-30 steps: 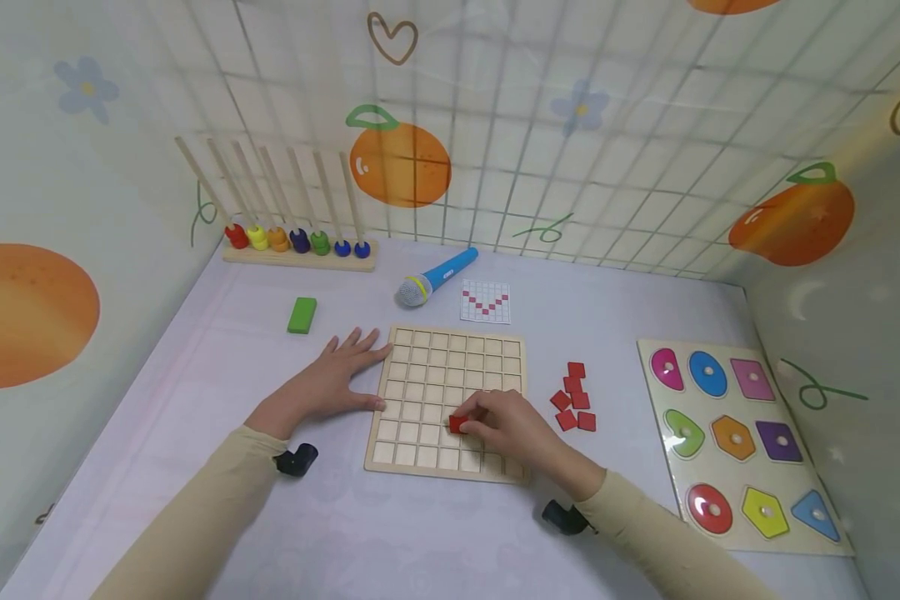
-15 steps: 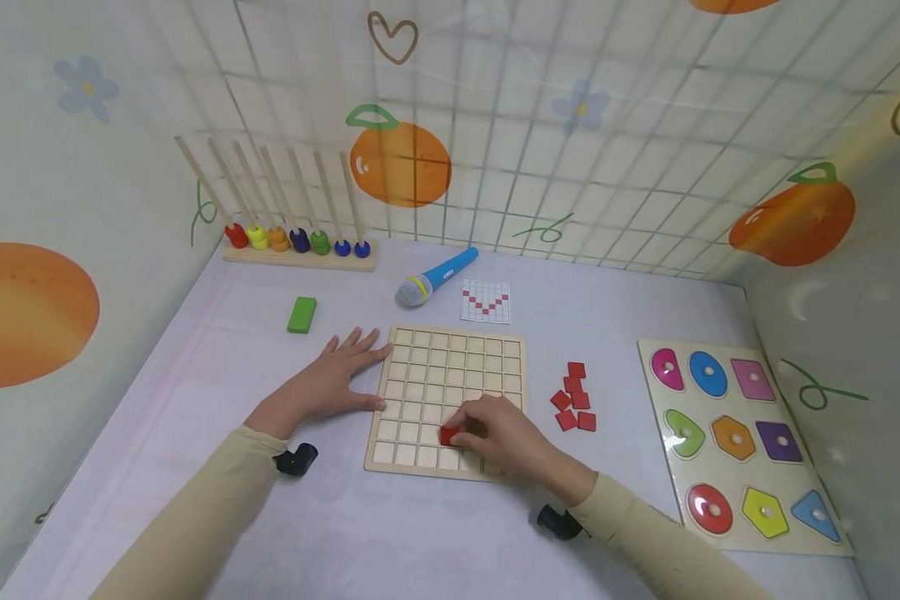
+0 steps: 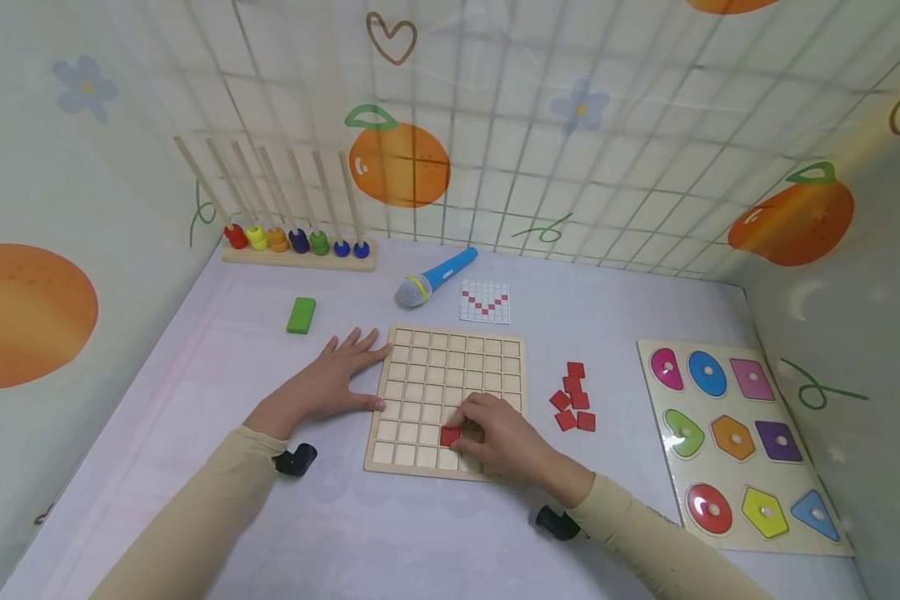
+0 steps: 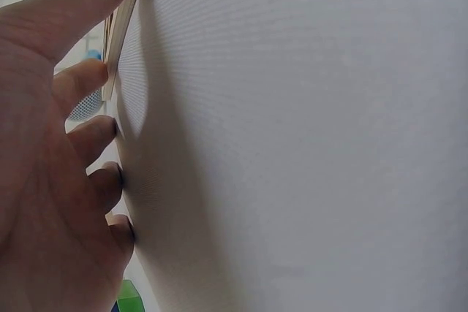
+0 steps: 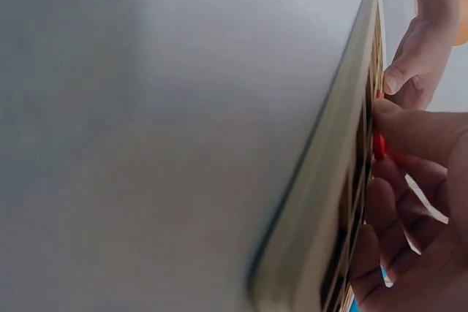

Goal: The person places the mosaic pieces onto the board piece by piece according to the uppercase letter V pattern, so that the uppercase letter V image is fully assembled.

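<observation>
A wooden grid board [image 3: 412,472] lies on the table in front of the person. Spread wide, the left hand [image 3: 330,383] rests at its left side, with thumb and index fingertip on the board's edge. In the left wrist view the fingers [image 4: 95,137] reach down to the tabletop. The right hand [image 3: 502,433] pinches a small red square tile [image 3: 450,437] between thumb and fingers, down at a cell in the second row from the near edge. Seen from the right wrist, the tile [image 5: 379,144] sits right at the board's surface. Several loose red tiles [image 3: 580,401] lie right of the board.
Behind the board are a pattern card [image 3: 485,302] with a red V and a toy microphone [image 3: 438,277]. A green block [image 3: 302,316] and a peg stand with coloured beads [image 3: 300,260] are at the left. A shape puzzle board [image 3: 708,462] lies at the right.
The right hand has carried the red tile slightly left and nearer, then lowered it flat at the cell. The left hand has stayed in place.
</observation>
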`<action>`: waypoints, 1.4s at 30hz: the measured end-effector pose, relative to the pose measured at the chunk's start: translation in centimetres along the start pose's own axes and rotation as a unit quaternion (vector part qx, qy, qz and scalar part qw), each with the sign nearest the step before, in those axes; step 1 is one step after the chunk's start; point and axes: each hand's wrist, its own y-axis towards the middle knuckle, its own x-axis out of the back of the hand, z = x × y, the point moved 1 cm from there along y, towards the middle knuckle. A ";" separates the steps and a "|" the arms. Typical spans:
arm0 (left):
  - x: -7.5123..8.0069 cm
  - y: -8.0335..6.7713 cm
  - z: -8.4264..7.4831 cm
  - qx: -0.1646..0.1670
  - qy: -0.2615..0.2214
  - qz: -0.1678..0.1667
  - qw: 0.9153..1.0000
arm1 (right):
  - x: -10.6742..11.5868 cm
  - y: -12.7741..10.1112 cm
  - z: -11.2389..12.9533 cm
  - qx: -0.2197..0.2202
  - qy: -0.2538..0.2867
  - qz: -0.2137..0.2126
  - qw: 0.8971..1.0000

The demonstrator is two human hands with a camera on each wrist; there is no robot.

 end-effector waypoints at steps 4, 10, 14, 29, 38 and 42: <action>-0.1 0.0 0.1 -0.006 -0.001 -0.005 1.000 | 0.0 -0.1 0.1 0.007 -0.006 -0.002 1.000; -0.1 0.0 0.2 -0.007 -0.002 -0.006 1.000 | 0.0 -0.1 0.1 0.018 -0.009 -0.004 1.000; -0.1 0.0 0.1 -0.005 -0.002 -0.004 1.000 | 0.0 -0.1 0.1 0.024 -0.007 -0.006 1.000; -0.1 0.0 0.2 -0.007 -0.002 -0.004 1.000 | 0.0 -0.3 0.2 0.002 -0.016 0.002 1.000; -0.2 0.0 0.2 -0.005 -0.002 -0.005 1.000 | 0.4 -0.5 0.3 -0.017 0.015 0.006 1.000; -0.2 0.0 0.2 -0.002 -0.004 -0.005 1.000 | 0.6 -0.8 0.1 -0.020 0.025 0.003 0.999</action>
